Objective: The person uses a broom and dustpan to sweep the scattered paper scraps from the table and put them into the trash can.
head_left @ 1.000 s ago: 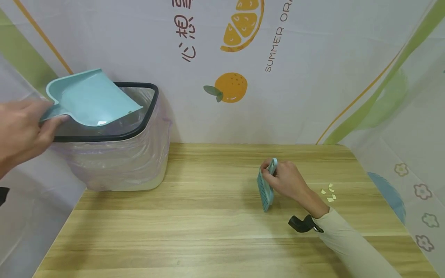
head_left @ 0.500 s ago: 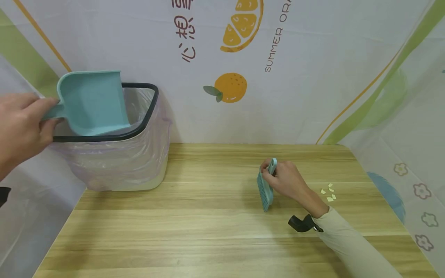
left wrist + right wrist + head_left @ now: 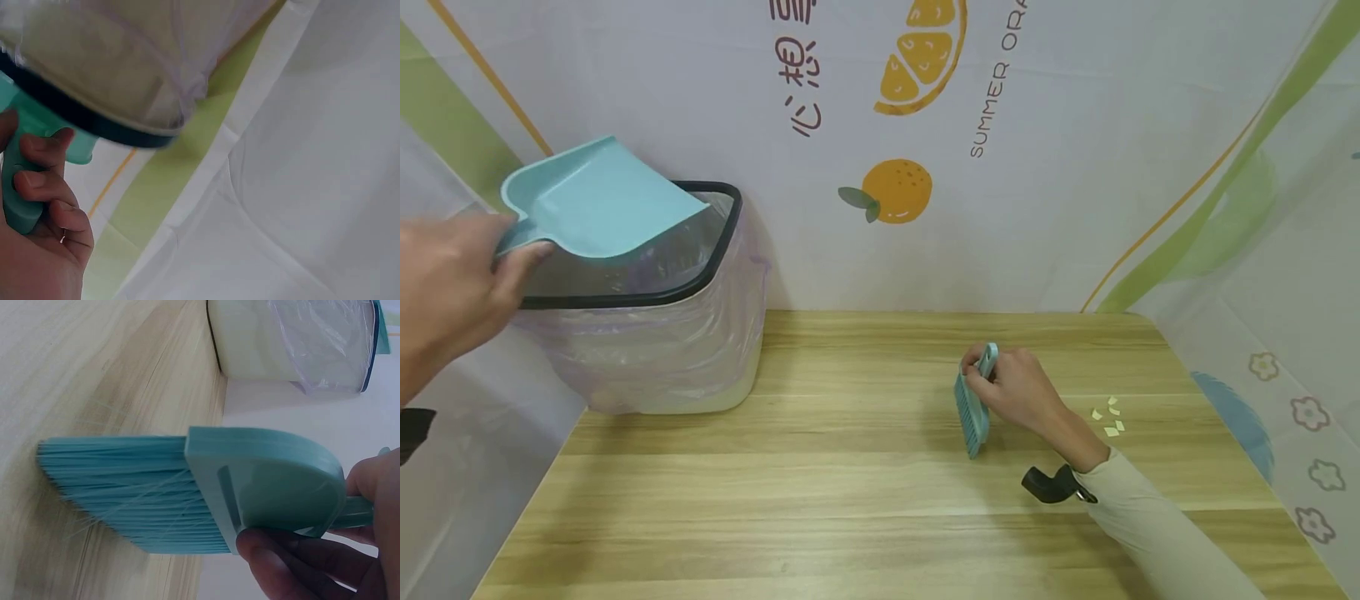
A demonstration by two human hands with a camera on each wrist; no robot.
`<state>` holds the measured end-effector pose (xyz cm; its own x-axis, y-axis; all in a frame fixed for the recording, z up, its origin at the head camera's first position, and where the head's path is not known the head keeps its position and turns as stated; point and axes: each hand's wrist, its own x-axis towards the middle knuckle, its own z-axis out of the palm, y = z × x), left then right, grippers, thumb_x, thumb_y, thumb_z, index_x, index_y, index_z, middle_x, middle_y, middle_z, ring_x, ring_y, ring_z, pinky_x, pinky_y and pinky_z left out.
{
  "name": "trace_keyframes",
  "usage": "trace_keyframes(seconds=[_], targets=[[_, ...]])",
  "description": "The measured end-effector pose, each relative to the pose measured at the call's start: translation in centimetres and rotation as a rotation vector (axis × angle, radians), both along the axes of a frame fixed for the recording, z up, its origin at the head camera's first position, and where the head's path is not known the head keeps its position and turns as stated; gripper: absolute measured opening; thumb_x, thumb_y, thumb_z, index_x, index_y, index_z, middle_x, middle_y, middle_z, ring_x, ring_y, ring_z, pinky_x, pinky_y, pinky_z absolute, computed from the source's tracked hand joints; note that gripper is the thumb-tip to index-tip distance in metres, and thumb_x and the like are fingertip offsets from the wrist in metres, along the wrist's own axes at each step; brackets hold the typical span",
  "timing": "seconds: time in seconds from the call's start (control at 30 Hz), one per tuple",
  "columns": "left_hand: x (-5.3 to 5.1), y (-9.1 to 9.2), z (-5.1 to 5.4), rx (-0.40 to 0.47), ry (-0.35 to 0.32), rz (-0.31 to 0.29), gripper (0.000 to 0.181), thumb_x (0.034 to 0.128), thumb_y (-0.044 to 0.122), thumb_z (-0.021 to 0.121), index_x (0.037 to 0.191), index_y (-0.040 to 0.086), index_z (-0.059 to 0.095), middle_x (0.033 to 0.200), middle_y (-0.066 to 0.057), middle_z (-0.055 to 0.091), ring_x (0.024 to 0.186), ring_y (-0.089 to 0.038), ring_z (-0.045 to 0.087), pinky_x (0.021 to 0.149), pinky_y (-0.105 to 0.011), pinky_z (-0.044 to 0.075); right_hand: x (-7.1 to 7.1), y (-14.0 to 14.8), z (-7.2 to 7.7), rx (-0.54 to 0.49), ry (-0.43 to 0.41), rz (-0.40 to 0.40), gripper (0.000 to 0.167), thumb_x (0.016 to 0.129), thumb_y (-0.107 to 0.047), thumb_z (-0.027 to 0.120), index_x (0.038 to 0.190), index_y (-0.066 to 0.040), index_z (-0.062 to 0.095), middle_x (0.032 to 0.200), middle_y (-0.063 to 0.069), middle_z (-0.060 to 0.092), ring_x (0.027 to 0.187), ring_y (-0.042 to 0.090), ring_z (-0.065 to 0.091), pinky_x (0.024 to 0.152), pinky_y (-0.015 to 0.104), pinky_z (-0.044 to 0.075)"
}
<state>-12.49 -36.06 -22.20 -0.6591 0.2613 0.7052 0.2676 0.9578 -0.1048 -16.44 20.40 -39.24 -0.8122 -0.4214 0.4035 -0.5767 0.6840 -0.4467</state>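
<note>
over the bin [image 3: 610,301] hung the dustpan [image 3: 610,200] your left hand [image 3: 456,287] gripped | right of the bin, your right hand [image 3: 1018,387] held the brush [image 3: 974,412] | farther right, scraps [image 3: 1112,432] lay

"What's the dustpan [image 3: 602,204] like?"

"Pale turquoise, with a broad scoop and raised sides. The left hand [image 3: 456,283] grips its short handle; the scoop hangs aslant beyond the fingers, its front lip farthest from them."

"And the hand brush [image 3: 974,410]?"

"Turquoise too. The right hand [image 3: 1018,387] grips it where handle meets block; the handle's end, pierced by a hole, sticks up above the fingers, while long, dense bristles point down below them."
</note>
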Motion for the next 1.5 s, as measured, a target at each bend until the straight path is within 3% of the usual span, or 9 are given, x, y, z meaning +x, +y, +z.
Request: trace_keyframes(seconds=[0.03,0.13,0.3,0.4,0.7,1.0,1.17,1.3,1.5], targets=[[0.0,0.2,-0.1,-0.015,0.028,-0.019,0.091,0.1091,0.079,0.013,0.073,0.0,0.04,0.058,-0.014,0.035,0.048,-0.038,0.036,0.049,-0.044,0.024,0.0,0.0,0.0,0.003,-0.003,-0.003,0.02,0.102,-0.013,0.058,0.098,-0.009,0.078,0.079,-0.003,0.075,0.058,0.004,0.052,0.053,0.027,0.039],[0.1,0.8,-0.3,-0.038,0.031,-0.02,0.089,0.1081,0.08,0.011,0.071,0.004,0.038,0.057,-0.01,0.032,0.046,-0.036,0.035,0.048,-0.044,0.023,-0.1,0.0,-0.1,0.015,-0.008,-0.004,0.02,0.102,-0.013,0.058,0.098,-0.008,0.078,0.081,-0.003,0.075,0.059,0.005,0.053,0.054,0.028,0.04],[0.6,1.6,-0.4,-0.018,-0.09,0.04,0.068,0.1144,0.062,0.031,0.079,0.006,0.045,0.058,-0.008,0.034,0.049,-0.038,0.039,0.049,-0.045,0.025,-0.2,0.0,-0.2,0.024,-0.015,0.002,0.022,0.103,-0.014,0.058,0.1,-0.006,0.078,0.081,-0.003,0.075,0.059,0.005,0.053,0.054,0.028,0.04],[0.7,2.1,-0.4,-0.023,-0.121,0.036,0.051,0.1135,0.048,0.042,0.081,0.009,0.045,0.059,-0.005,0.034,0.051,-0.036,0.038,0.051,-0.045,0.025,-0.2,0.0,-0.2,0.026,-0.015,0.0,0.022,0.103,-0.014,0.058,0.1,-0.007,0.078,0.081,-0.003,0.075,0.06,0.005,0.053,0.054,0.028,0.041],[0.4,5.2,-0.7,-0.083,-0.001,-0.138,0.075,0.1117,0.073,0.015,0.079,0.009,0.039,0.062,-0.002,0.032,0.048,-0.029,0.034,0.044,-0.043,0.026,-0.1,0.0,0.0,0.036,-0.026,-0.007,0.022,0.102,-0.014,0.058,0.101,-0.007,0.078,0.079,-0.005,0.074,0.058,0.004,0.051,0.053,0.028,0.04],[0.2,9.0,-1.3,-0.098,0.06,-0.317,0.073,0.1166,0.065,0.023,0.082,0.005,0.046,0.062,-0.003,0.04,0.053,-0.03,0.034,0.049,-0.048,0.033,-0.2,0.0,0.0,0.03,-0.036,-0.008,0.022,0.103,-0.014,0.058,0.101,-0.007,0.079,0.078,-0.006,0.073,0.056,0.004,0.049,0.053,0.028,0.038],[-0.1,11.6,-1.9,-0.113,0.083,-0.463,0.068,0.1196,0.053,0.031,0.091,-0.002,0.057,0.067,-0.011,0.056,0.056,-0.033,0.051,0.055,-0.05,0.042,-0.2,0.0,-0.1,0.022,-0.028,-0.005,0.021,0.103,-0.014,0.059,0.101,-0.007,0.079,0.078,-0.005,0.074,0.056,0.004,0.049,0.052,0.028,0.038],[-0.3,13.5,-2.7,-0.114,0.08,-0.568,0.065,0.1205,0.049,0.035,0.101,-0.004,0.067,0.076,-0.014,0.067,0.062,-0.033,0.063,0.057,-0.049,0.046,-0.1,0.0,-0.1,0.023,-0.021,-0.002,0.021,0.103,-0.014,0.059,0.101,-0.006,0.079,0.079,-0.004,0.075,0.056,0.003,0.05,0.052,0.028,0.038],[-0.4,16.0,-4.3,-0.114,-0.012,-0.63,0.065,0.1209,0.05,0.029,0.102,-0.001,0.064,0.074,-0.004,0.054,0.064,-0.024,0.053,0.062,-0.045,0.045,-0.2,-0.1,-0.1,0.026,-0.017,-0.002,0.022,0.102,-0.014,0.059,0.101,-0.007,0.079,0.079,-0.005,0.074,0.059,0.004,0.052,0.054,0.029,0.041]])
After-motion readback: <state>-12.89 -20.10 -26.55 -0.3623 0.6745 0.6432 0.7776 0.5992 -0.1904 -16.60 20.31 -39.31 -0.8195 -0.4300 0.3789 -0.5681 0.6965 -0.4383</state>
